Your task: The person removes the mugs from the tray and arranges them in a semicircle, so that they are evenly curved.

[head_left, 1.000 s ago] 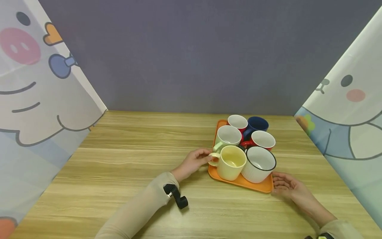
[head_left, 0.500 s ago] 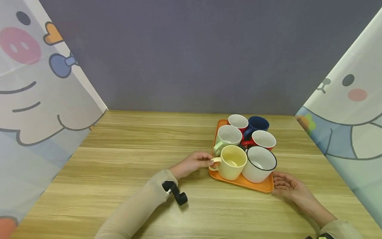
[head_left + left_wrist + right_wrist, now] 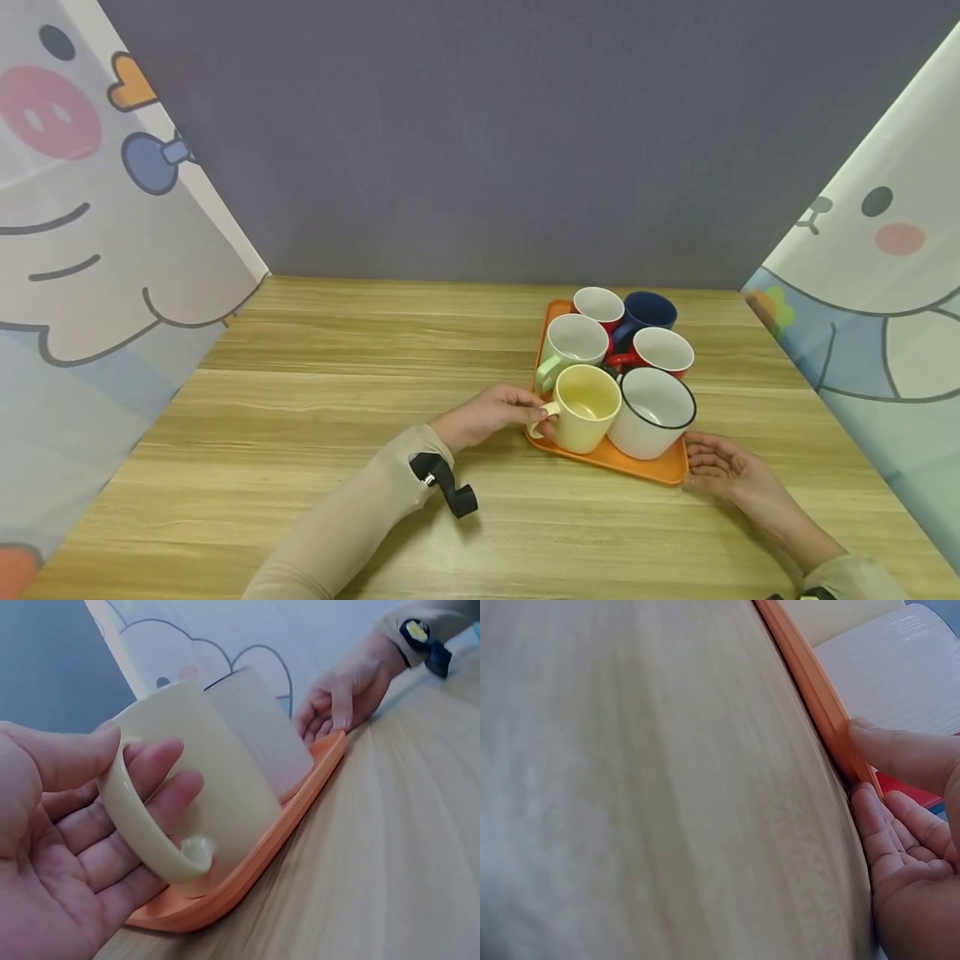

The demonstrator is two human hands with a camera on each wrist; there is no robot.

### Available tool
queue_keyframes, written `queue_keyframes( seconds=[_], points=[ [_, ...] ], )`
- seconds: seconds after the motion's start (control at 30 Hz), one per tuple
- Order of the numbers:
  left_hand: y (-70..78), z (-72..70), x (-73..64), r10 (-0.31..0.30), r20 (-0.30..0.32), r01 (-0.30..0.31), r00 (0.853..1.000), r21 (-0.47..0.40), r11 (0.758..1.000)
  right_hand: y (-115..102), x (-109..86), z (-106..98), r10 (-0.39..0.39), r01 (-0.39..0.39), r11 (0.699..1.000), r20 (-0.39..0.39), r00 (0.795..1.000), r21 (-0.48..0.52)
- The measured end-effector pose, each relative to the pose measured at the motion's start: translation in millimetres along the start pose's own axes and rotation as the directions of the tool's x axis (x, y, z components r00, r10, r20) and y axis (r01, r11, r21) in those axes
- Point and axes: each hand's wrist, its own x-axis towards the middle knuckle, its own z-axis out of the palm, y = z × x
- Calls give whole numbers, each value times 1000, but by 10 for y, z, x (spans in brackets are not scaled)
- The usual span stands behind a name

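A pale yellow mug stands at the near left corner of an orange tray. With fingers through its handle and the thumb on the handle's top, my left hand holds the mug; the left wrist view shows this handle closely. At the tray's near right corner is my right hand. In the right wrist view its thumb presses the tray's rim while a fingertip touches the edge from below. A white mug with a black rim stands beside the yellow one.
Behind these on the tray stand a pale green mug, two red mugs with white insides, one at the back and one at right, and a navy mug. A grey wall borders the wooden table.
My left hand has shifted slightly right, its fingers passing further through the yellow mug's handle, which has turned a little toward the near side. The right hand and the tray stay put.
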Motion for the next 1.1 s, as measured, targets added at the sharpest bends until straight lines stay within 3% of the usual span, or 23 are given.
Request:
queue_keyframes(
  seconds=[0.3,0.57,0.9,1.1],
  points=[
    [29,123,-12,14,-54,-16,998,-39,999,15,4,-10,-26,26,1000,1,1000,13],
    [22,212,-47,67,-108,-67,992,0,998,-19,-26,-2,26,-27,999,-25,999,-36],
    [135,225,-211,145,-153,-148,977,-4,989,-22,-19,12,37,-38,999,-30,999,-31],
    [226,216,-344,145,-171,-150,975,-15,989,-17,-6,9,34,-35,999,-23,999,-30]
  ],
)
